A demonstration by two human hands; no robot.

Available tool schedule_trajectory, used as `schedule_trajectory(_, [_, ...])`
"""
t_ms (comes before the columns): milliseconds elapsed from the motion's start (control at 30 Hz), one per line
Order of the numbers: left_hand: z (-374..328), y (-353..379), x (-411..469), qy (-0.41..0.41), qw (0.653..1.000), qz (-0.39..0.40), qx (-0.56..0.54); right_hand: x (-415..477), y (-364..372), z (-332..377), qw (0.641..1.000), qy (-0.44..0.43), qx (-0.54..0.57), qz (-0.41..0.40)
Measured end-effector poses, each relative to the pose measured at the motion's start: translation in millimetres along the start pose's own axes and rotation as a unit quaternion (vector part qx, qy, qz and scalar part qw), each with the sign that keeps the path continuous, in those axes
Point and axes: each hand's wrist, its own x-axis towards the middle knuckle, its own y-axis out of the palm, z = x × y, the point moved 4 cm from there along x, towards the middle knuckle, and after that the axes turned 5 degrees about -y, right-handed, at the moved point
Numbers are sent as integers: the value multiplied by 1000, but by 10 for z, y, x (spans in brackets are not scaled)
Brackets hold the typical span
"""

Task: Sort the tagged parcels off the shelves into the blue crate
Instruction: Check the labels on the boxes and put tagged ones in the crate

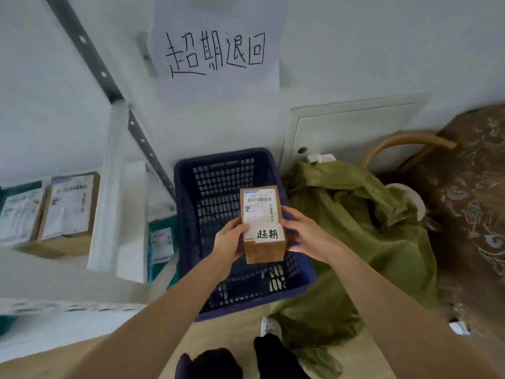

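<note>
A small brown cardboard parcel (263, 225) with a white shipping label and a handwritten tag is held over the blue crate (188, 214). My left hand (229, 243) grips its left side and my right hand (306, 232) grips its right side. The crate stands on the floor against the wall and looks empty inside. On the white shelves to the left lie another brown parcel (69, 206), a teal bag parcel (19, 212) and a teal parcel (162, 243) lower down.
A paper sign (216, 47) with handwritten characters hangs on the wall above the crate. A green sack (360, 236) lies right of the crate, next to a patterned chair (470, 192). The shelf upright (109, 187) stands left of the crate.
</note>
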Motion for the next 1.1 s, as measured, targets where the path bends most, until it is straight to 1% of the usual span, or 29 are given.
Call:
schedule_trajectory(133, [91, -3, 326, -15, 998, -51, -39, 436, -91, -39, 998, 28, -42, 29])
schedule_trajectory(300, [250, -101, 797, -39, 992, -109, -51, 948, -100, -321, 996, 59, -46, 54])
schedule_trajectory(567, [345, -278, 1652, -74, 989, -122, -48, 1763, -94, -606, 993, 85, -77, 38])
schedule_trajectory(700, [346, -301, 2072, -86, 991, -100, -21, 2158, -139, -733, 993, 94, -67, 0])
schedule_trajectory(833, [317, -302, 2474, -62, 995, -80, 16, 2489, -156, -865, 992, 98, -38, -69])
schedule_trajectory(1000, [294, -285, 2875, -47, 994, -92, 31, 2825, -149, -934, 987, 68, -50, -134])
schedule_trajectory(1100, [262, -276, 3026, -48, 995, -87, 21, 2986, -138, -942, 985, 60, -74, -146])
